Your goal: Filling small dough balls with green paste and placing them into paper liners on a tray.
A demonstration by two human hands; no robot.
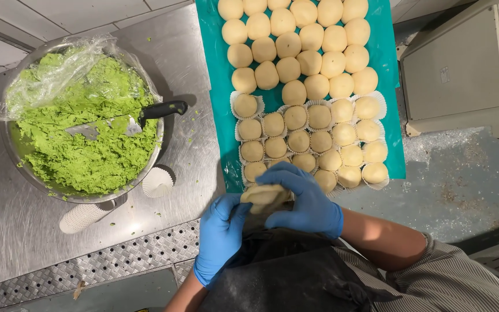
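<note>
A pale, round lump of dough (264, 197) was held between both blue-gloved hands, the left hand (220, 237) cupped beneath it and the right hand (307, 199) curled over its top, fingers closed on it. Just beyond the grip lay a teal plastic sheet (218, 110) covered with rows of pale dough balls (295, 92), the nearer ones seated in white paper cups (272, 124). Well to the left of the grip stood a steel bowl (12, 156) of green crumbly filling (88, 150), a black-handled knife (140, 115) lying in it.

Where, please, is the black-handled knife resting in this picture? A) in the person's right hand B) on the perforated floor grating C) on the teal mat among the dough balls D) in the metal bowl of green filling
D: the knife lies blade-down on the green filling inside the metal bowl, its handle over the rim.
</note>
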